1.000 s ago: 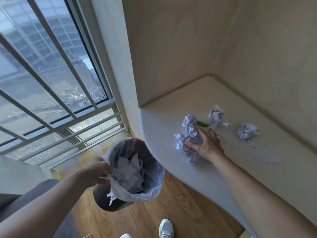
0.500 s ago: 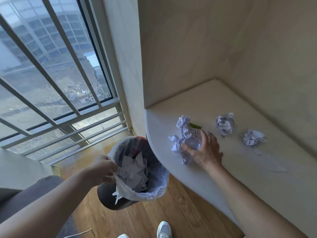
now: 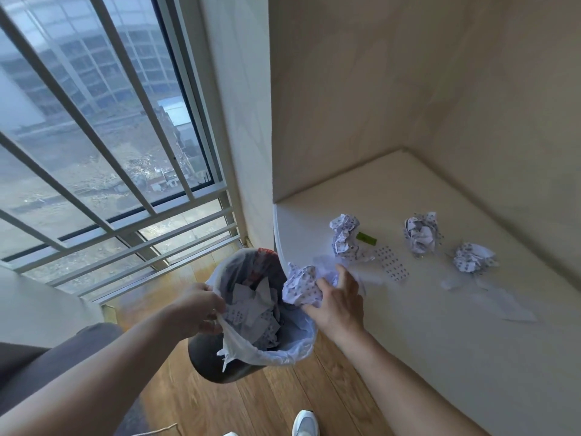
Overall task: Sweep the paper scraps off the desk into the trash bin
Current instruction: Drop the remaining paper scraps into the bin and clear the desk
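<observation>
My left hand [image 3: 196,309] grips the rim and white liner of the dark trash bin [image 3: 220,363], held tilted against the desk's front edge; several torn scraps lie inside. My right hand [image 3: 338,302] is at the desk edge, fingers spread, pushing a crumpled printed paper ball [image 3: 301,286] over the bin's mouth. On the white desk [image 3: 424,325] remain three crumpled balls: one [image 3: 344,236] just behind my right hand, one [image 3: 421,234] further right, one [image 3: 473,261] at the far right. A flat printed scrap [image 3: 391,262] and a small green slip [image 3: 366,238] lie between them.
Pale flat scraps [image 3: 490,302] lie on the desk's right part. Beige walls enclose the desk at back and right. A barred window [image 3: 103,146] fills the left. Wooden floor [image 3: 276,398] lies below, with my white shoe [image 3: 304,427] near the bottom edge.
My right hand swept one crumpled ball leftward from the desk to its edge, over the bin. My left hand brought the bin closer under the edge. One ball stayed behind.
</observation>
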The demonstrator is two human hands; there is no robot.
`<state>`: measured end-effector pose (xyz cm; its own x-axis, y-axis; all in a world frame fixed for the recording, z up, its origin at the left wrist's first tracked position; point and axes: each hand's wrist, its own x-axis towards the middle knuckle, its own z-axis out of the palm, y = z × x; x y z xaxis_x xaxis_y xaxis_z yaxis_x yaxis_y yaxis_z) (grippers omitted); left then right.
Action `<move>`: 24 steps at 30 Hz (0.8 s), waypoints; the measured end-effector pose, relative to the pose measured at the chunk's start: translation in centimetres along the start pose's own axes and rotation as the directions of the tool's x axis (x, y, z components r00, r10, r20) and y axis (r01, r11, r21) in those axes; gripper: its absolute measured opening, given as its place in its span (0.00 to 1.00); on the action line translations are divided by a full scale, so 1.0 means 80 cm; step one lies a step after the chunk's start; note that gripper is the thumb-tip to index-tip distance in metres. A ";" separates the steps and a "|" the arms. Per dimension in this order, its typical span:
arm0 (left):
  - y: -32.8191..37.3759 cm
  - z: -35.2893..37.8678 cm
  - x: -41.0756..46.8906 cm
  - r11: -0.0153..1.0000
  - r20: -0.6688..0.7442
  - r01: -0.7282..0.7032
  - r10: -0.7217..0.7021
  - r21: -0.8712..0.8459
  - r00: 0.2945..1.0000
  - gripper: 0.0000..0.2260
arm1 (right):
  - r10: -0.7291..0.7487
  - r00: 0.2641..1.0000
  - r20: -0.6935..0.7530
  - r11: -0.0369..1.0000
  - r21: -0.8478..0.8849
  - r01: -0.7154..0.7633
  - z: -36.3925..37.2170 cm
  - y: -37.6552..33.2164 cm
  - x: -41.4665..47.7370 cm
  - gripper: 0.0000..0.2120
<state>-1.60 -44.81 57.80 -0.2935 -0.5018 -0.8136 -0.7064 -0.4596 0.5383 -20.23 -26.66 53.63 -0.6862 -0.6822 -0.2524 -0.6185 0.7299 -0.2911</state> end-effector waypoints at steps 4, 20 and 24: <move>-0.001 -0.004 0.000 1.000 -0.007 -0.003 0.003 -0.013 1.000 0.07 | -0.277 0.957 0.090 0.961 0.006 0.277 0.013 -0.037 -0.010 0.28; 0.000 -0.019 0.007 0.998 0.022 -0.032 0.033 -0.050 0.999 0.08 | 0.026 0.998 0.064 0.972 0.232 -0.040 -0.068 0.048 0.156 0.29; 0.004 -0.018 0.008 0.998 0.023 -0.036 0.037 -0.055 0.999 0.09 | -0.128 0.992 0.007 0.943 0.311 0.120 -0.031 0.022 0.123 0.22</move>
<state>-1.05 -46.34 57.77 -0.3344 -0.5015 -0.7979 -0.6588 -0.4811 0.5784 -29.06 -31.97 52.94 -0.5985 -0.7704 -0.2196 -0.5465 0.5931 -0.5912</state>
